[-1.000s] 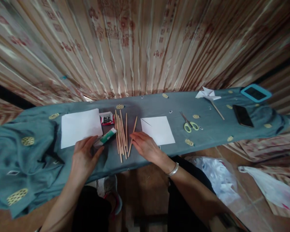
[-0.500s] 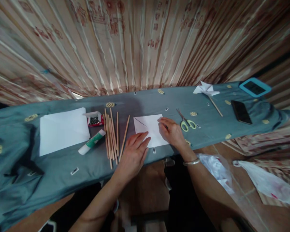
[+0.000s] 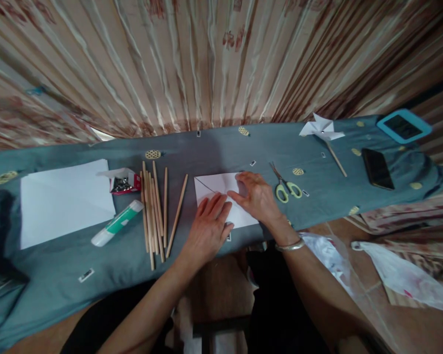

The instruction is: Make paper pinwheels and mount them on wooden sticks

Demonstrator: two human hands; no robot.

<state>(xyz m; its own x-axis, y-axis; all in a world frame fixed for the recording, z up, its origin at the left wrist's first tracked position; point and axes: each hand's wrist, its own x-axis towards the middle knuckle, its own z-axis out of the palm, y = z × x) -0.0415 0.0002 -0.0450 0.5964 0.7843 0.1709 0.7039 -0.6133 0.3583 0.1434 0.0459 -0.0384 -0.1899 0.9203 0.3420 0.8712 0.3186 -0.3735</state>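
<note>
A white square sheet of paper (image 3: 225,183) lies on the cloth in front of me, with a dark diagonal slit running in from its upper left corner. My left hand (image 3: 209,226) rests flat on its lower left part, fingers stretched out. Over the right side of the paper is my right hand (image 3: 257,197), thumb and forefinger apart, the thumb touching near the middle. Part of the sheet is hidden under both hands. Just right of my right hand lie scissors (image 3: 284,187) with light green handles.
On the left are several wooden sticks (image 3: 155,211), a glue stick (image 3: 117,223), a red box (image 3: 125,182) of small dark pieces and white paper (image 3: 64,204). To the right are a paper pinwheel (image 3: 322,129), a phone (image 3: 377,168) and a blue-framed device (image 3: 404,125).
My right thumb has spread from the fingers and moved left toward the middle of the paper. My left hand stays flat on it. The camera view has shifted a little.
</note>
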